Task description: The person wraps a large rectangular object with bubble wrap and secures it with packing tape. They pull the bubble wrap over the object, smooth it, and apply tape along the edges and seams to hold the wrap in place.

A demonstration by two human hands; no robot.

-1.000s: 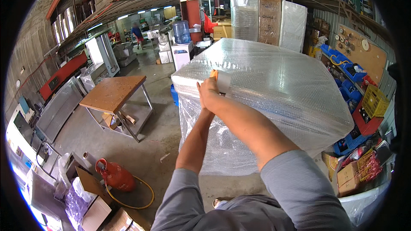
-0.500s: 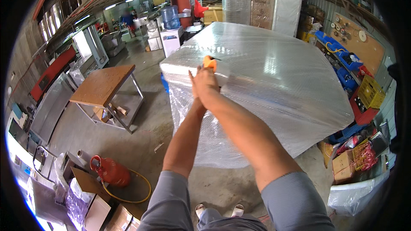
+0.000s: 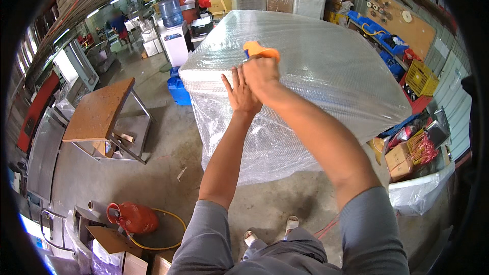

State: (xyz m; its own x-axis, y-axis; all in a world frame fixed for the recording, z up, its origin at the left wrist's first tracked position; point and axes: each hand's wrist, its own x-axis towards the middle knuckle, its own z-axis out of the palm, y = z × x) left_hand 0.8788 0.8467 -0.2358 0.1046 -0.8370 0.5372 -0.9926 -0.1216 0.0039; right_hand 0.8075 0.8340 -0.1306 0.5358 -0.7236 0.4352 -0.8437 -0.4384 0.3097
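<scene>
A large bulky object wrapped in clear bubble wrap stands in front of me, its loose wrap hanging down the near side. On its near left edge my left hand lies with the fingers spread against the wrap. Just right of it, partly overlapping, my right hand is closed round an orange tape dispenser. Only the upper orange part and a bit of blue show above the fist; the rest is hidden by my hand.
To the left is a brown-topped table; nearer lies a red gas cylinder with a yellow hose. A water dispenser and blue container stand beyond the wrap. Blue bins and a yellow crate line the right. A person is far off.
My right hand has lifted and shifted right with the tape dispenser, which has turned. My left hand's fingers have spread on the wrap. The whole view has shifted.
</scene>
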